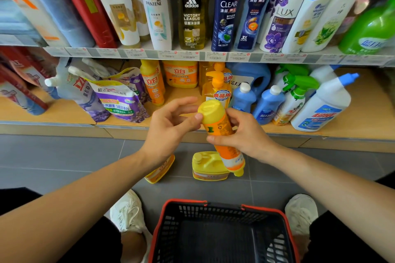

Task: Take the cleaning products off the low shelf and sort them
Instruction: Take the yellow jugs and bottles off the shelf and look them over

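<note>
An orange detergent bottle [220, 132] hangs upside down in front of the low shelf [64, 113], its base up and its cap pointing at the floor. My right hand [243, 134] grips its middle. My left hand [171, 126] has its thumb against the bottle's yellow base, fingers loosely spread. On the floor below lie a yellow jug [206, 165] and an orange bottle [160, 170], partly hidden by my left wrist. The low shelf holds purple refill pouches [119, 100], orange bottles [152, 83], a yellow pump bottle [217, 89], blue bottles [267, 104] and white spray cleaners [320, 109].
A black shopping basket with a red rim [222, 205] stands on the grey tiled floor between my white shoes [128, 213]. The upper shelf [192, 54] carries shampoo and shower gel bottles. Red packs sit at the far left of the low shelf.
</note>
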The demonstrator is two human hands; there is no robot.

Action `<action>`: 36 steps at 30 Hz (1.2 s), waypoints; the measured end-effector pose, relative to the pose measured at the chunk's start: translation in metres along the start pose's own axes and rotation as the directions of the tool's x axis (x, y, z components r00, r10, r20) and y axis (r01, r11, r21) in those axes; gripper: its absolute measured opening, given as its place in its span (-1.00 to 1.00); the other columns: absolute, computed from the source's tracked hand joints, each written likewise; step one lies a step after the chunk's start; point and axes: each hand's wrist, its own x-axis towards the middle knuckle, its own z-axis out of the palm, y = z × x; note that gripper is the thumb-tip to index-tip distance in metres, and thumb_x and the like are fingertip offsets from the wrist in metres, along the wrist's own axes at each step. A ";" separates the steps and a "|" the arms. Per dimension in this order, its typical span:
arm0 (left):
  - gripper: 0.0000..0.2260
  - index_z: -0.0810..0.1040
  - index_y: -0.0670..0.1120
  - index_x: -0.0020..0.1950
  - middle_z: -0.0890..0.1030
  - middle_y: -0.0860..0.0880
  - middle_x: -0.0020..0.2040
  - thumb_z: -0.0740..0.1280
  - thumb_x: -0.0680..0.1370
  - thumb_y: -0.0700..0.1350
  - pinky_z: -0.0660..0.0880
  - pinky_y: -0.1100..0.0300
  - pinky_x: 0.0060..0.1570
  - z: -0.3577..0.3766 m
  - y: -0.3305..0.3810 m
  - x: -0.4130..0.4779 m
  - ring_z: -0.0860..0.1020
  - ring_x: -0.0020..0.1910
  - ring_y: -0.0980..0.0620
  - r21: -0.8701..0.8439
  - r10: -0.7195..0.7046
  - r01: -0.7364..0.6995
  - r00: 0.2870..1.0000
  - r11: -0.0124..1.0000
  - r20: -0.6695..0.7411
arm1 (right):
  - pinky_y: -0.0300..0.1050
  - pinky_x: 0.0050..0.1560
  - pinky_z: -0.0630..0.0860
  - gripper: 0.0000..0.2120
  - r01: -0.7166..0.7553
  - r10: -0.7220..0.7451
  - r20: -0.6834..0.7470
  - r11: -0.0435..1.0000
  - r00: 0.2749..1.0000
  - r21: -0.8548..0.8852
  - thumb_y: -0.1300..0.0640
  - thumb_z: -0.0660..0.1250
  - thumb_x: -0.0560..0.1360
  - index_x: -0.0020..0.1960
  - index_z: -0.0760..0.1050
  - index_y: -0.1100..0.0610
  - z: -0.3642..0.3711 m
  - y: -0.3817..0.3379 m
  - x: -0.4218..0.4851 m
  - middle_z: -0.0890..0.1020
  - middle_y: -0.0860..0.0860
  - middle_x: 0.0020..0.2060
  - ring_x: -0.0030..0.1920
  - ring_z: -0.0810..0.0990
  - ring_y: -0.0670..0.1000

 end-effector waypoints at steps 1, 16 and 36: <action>-0.60 0.56 -0.07 0.29 0.72 -0.11 0.07 0.46 0.46 -0.10 0.65 0.10 -0.09 -0.002 -0.004 0.000 0.71 -0.01 -0.12 -0.007 -0.040 0.040 0.999 0.999 0.014 | -0.39 -0.10 0.52 -0.55 -0.007 0.007 -0.004 1.000 1.000 0.007 -0.19 0.59 0.22 0.07 0.57 -0.19 -0.001 -0.001 0.001 0.71 -0.20 -0.03 -0.02 0.66 -0.19; -0.57 0.53 -0.15 0.31 0.69 -0.07 0.17 0.51 0.48 -0.14 0.57 0.09 0.25 -0.025 -0.072 -0.018 0.65 0.16 0.00 0.336 -0.493 0.395 0.821 0.855 0.289 | 0.05 0.02 0.67 -0.21 0.022 0.033 -0.150 0.934 0.988 0.356 0.29 0.54 0.41 0.43 0.27 -0.26 -0.012 -0.004 0.015 0.53 -0.03 0.29 0.22 0.62 0.01; -0.62 0.66 -0.07 0.03 0.72 -0.01 -0.03 0.65 0.31 0.01 0.64 -0.10 0.06 -0.063 -0.044 0.029 0.67 0.02 -0.02 0.368 -0.097 0.161 0.978 0.916 -0.186 | -0.11 0.10 0.56 -0.53 -0.264 0.441 0.140 0.730 0.886 -0.631 -0.01 0.53 0.45 0.33 0.56 0.03 0.010 0.094 0.027 0.65 -0.04 0.04 0.05 0.62 -0.03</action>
